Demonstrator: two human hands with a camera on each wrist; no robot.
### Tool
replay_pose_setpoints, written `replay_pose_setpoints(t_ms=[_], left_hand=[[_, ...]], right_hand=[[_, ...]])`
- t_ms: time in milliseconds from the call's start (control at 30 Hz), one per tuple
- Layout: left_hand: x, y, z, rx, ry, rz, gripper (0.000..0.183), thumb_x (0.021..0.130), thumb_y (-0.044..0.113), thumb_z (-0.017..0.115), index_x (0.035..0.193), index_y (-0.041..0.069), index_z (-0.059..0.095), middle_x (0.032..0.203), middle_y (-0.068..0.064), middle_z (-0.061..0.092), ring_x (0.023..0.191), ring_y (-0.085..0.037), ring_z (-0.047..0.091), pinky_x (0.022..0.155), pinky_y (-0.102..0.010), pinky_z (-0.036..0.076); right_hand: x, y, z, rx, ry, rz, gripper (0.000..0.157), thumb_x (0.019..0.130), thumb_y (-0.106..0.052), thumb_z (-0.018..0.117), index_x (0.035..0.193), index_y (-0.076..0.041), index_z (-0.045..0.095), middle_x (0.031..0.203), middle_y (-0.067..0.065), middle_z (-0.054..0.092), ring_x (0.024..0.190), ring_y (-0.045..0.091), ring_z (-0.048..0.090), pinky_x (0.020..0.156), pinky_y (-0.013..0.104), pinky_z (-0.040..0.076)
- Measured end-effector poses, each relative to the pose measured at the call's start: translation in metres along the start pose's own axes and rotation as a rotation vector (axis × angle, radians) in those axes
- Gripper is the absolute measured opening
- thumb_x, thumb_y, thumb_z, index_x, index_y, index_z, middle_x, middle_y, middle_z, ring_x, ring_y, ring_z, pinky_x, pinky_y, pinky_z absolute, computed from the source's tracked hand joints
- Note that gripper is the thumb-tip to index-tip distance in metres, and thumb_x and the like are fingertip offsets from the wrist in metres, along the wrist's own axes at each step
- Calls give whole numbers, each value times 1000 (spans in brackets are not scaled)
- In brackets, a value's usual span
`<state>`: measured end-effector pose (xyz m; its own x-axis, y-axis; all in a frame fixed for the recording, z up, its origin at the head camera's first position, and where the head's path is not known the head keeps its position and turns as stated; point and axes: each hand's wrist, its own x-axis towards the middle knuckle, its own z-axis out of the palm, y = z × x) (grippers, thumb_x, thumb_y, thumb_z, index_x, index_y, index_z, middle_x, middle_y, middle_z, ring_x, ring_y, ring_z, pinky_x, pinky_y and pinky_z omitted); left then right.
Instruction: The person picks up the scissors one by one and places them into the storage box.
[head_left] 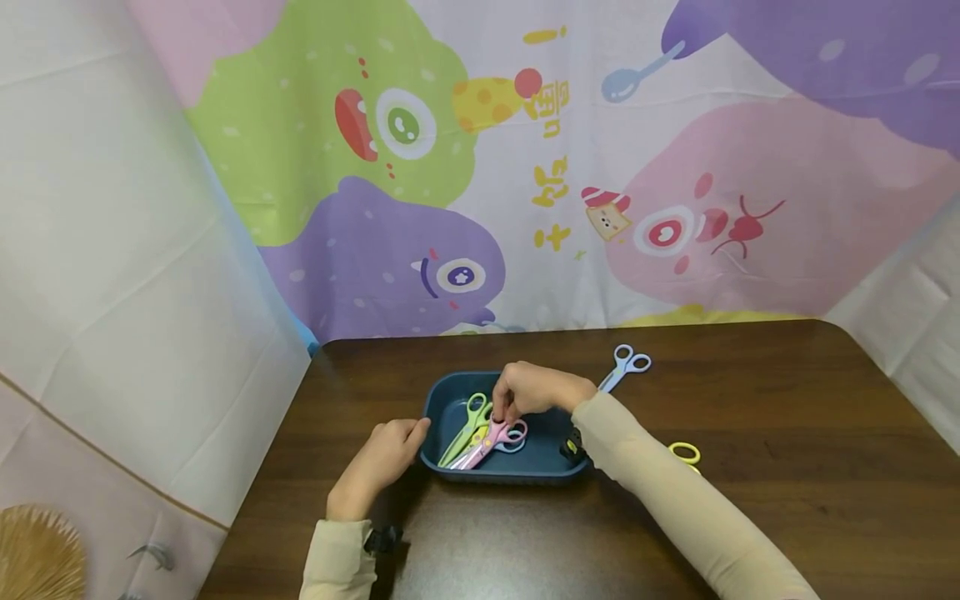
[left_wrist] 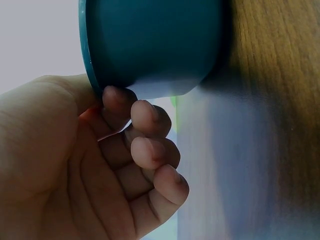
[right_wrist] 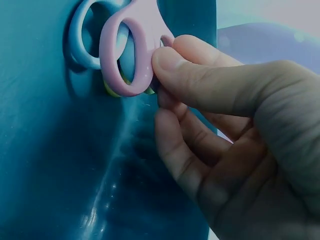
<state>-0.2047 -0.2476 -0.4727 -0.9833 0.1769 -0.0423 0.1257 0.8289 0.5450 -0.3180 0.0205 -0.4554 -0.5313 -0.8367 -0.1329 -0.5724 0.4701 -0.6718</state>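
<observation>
A wood-grain table (head_left: 517, 542) spans lower centre, below a cartoon backdrop (head_left: 558, 275). My right hand (head_left: 536, 389) pinches pink scissors (head_left: 492, 437); my left hand (head_left: 386, 454) grips the tray (head_left: 510, 478).

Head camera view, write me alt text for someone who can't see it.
A person's right hand pinches pink scissors in a dark blue tray beside green scissors, while the left hand holds the tray's left rim. On the brown table to the right lie partly hidden blue scissors and a yellow handle; a cartoon monster backdrop hangs behind.
</observation>
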Motion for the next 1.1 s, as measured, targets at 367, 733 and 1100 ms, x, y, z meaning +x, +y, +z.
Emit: replay_pose_setpoints(t_ms=[367,733,1100], left_hand=[[-1,0,-1,9,-2,6,45,111,27,47,68,12,52,60,2,47,57,-13,45,64,-31,41],[1,-1,0,17,3,20,45,110,25,47,68,12,52,60,2,47,57,-13,45,63,-31,41],[0,0,0,24,-3,8,45,111,27,47,69,12,52,61,1,45,58,-14,44,64,-32,40]], right_hand=[[0,1,0,-9,2,4,10,84,-1,82,86,-11,83,88,-2,78,77,3,65,74,21,57],[-6,-8,-9,20,9,15,14,89,1,76,102,-2,77,89,4,75,76,8,65,71,24,55],[-14,-21,-21,-60,37,20,23,89,-12,80,110,-5,76,90,-4,72,82,5,64,75,22,53]])
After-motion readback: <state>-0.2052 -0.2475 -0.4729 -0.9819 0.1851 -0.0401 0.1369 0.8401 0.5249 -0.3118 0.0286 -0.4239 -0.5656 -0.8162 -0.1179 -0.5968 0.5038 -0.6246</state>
